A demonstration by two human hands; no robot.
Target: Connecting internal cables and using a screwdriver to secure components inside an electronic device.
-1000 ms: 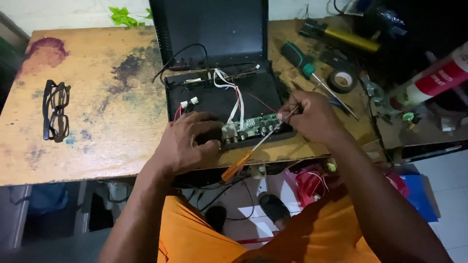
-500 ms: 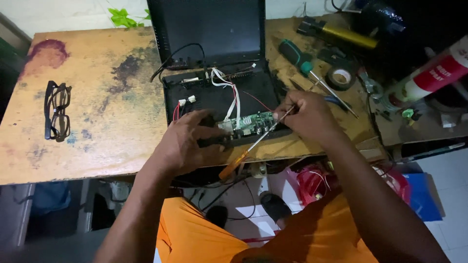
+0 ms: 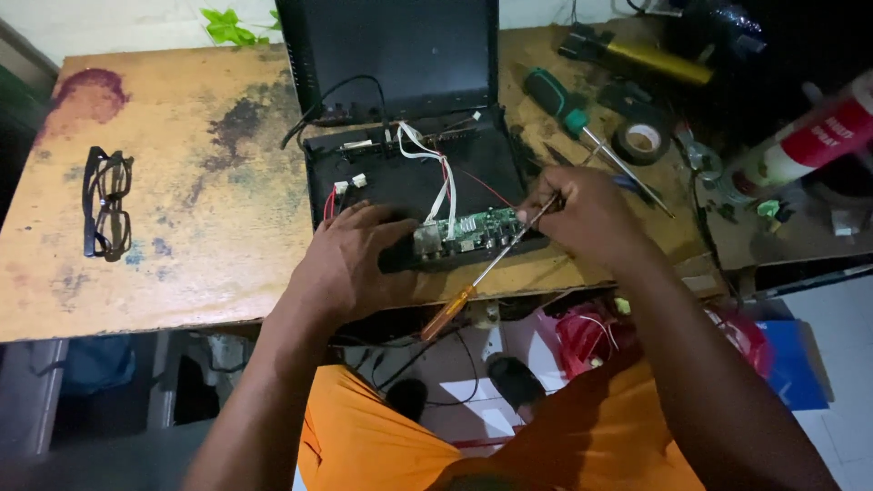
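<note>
The left hand [image 3: 350, 264] lies spread, pressing the green circuit board [image 3: 464, 232] at the near edge of the open black case [image 3: 409, 182]. The right hand [image 3: 587, 214], just right, pinches an orange-handled screwdriver [image 3: 482, 277] by its shaft

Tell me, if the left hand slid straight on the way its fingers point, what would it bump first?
Most likely the green circuit board: the left hand points right along the black case, and its fingers already look close to the board's edge, perhaps touching.

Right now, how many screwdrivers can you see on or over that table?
2. An orange-handled screwdriver is in the right hand, over the green circuit board; a green-handled screwdriver lies beside the tape roll. Clutter may hide more.
</note>
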